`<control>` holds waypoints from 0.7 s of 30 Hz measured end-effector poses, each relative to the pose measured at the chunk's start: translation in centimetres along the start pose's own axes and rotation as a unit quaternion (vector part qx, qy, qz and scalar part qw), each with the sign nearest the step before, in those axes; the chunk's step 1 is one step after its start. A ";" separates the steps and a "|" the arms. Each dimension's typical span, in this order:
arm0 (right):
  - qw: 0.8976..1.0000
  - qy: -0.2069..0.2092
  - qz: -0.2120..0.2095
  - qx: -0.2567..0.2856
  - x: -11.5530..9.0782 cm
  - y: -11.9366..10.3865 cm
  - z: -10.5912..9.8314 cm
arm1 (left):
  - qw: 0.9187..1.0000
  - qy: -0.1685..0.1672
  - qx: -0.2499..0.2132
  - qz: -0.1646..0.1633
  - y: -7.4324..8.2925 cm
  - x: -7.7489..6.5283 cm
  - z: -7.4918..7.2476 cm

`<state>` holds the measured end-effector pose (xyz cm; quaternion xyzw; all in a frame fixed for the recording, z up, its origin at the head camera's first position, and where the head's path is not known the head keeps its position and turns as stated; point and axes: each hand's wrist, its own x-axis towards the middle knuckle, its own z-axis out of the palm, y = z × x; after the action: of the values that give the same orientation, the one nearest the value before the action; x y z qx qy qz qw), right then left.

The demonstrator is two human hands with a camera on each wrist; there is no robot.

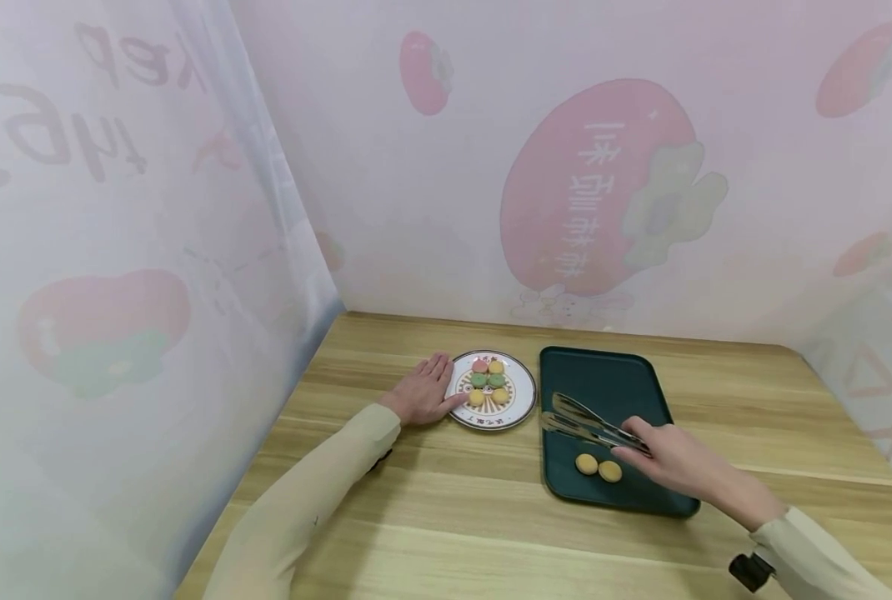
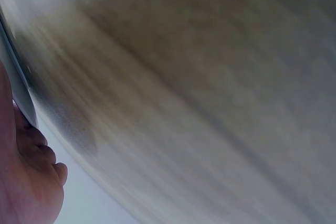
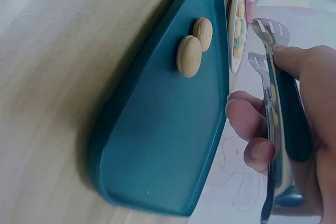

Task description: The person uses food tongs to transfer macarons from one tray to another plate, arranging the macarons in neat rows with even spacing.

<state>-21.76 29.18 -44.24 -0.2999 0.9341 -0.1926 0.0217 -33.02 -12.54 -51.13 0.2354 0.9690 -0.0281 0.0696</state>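
In my right hand (image 1: 674, 458) I am gripping shiny silver metal tongs (image 3: 290, 114), their slotted ends standing apart above a dark green rectangular tray (image 1: 603, 375). Just left of that grip, on its near side, I am seeing two round tan macarons (image 1: 586, 464) lying on the tray. Further left, my straight-fingered left hand (image 1: 423, 394) is touching a round white patterned plate (image 1: 521, 392) bearing six pink, yellow and green macarons (image 1: 479, 380).

Big lettering (image 1: 146, 62) on the curtain (image 1: 131, 242) left of the plate (image 1: 523, 400), an "e" just readable, pale characters (image 1: 590, 200) down a strawberry print (image 1: 539, 196) behind the plate, more near its rim, too small.
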 end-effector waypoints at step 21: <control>0.998 -0.057 0.024 0.009 -4.3 0.9 -0.6 | 1.000 -0.005 0.007 -0.002 -0.1 0.1 0.2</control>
<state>-18.84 32.47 -44.37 -0.2877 0.9364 -0.1835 0.0819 -33.16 -12.57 -51.32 0.2340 0.9689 -0.0359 0.0723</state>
